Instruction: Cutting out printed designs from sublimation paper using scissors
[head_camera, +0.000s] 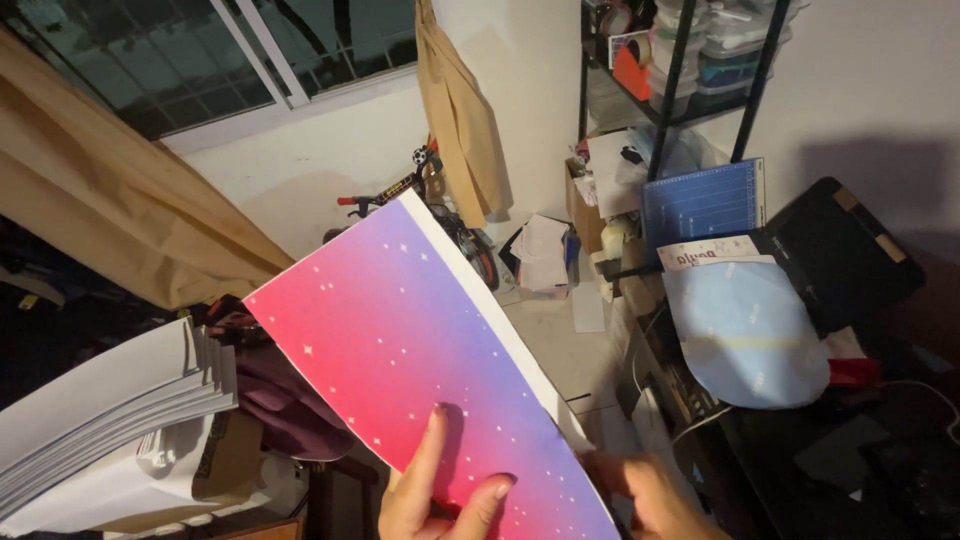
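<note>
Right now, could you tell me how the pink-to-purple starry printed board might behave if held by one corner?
The pink-to-purple starry printed board looks fairly stiff: it stays flat while the left hand and right hand grip only its lower end. Its thin white edge suggests it is light. The smooth face may be slippery.

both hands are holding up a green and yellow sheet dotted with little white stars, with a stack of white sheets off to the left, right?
Not quite: the colour is wrong. In the head view the sheet fades from pink-red to purple, not green and yellow. The rest holds: the left hand and right hand hold it up, white stars dot it, and the stack of white sheets lies to the left.
</note>
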